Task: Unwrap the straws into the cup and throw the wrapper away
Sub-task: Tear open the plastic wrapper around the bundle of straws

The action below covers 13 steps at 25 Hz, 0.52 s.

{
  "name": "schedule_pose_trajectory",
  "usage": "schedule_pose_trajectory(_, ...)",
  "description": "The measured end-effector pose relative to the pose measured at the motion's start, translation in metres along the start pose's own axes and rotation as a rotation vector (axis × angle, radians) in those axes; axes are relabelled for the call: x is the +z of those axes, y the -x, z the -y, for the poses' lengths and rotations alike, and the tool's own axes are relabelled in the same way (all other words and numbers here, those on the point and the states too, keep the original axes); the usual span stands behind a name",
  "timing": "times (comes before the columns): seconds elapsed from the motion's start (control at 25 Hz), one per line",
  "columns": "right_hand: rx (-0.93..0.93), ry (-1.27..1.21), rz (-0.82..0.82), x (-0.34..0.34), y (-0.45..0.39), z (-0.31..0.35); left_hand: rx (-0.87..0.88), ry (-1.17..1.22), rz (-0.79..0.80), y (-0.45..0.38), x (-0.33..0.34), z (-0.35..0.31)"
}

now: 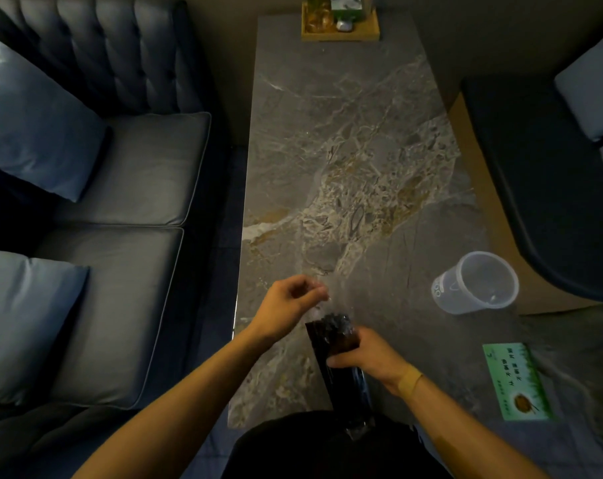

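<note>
My right hand (365,357) grips the pack of straws (341,361) around its middle, over the counter (345,167). The long pack points up and away from me. My left hand (289,305) pinches the clear wrapper (322,302) at its top end. The cup (476,283) stands off to the right.

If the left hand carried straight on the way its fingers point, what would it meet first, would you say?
Probably bare table. The left hand points up and right, beyond the straw pack and left of the cup; depth is unclear.
</note>
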State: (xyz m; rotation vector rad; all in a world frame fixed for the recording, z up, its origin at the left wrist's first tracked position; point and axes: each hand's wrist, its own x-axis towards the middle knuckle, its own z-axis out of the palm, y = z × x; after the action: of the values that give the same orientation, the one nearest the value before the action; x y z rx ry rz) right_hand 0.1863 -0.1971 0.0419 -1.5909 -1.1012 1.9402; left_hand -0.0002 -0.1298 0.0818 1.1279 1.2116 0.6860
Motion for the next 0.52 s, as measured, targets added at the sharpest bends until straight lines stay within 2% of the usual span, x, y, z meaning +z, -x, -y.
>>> schedule_pose_trajectory(0.08,0.008,0.01,-0.02,0.004,0.0,0.002,-0.151,0.143,-0.105,-0.004,0.006,0.004)
schedule_pose_trajectory(0.2,0.002,0.003,-0.064,0.007,-0.002,0.003,-0.316,0.366,-0.062,-0.002,0.009,0.016)
schedule_pose_trajectory(0.32,0.018,-0.013,-0.054,0.007,-0.002,0.0,-0.342,0.441,-0.023,0.007,0.009,0.03)
schedule_pose_trajectory(0.52,0.019,0.017,-0.111,0.016,0.0,-0.007,-0.321,0.459,-0.179,0.014,0.02,0.038)
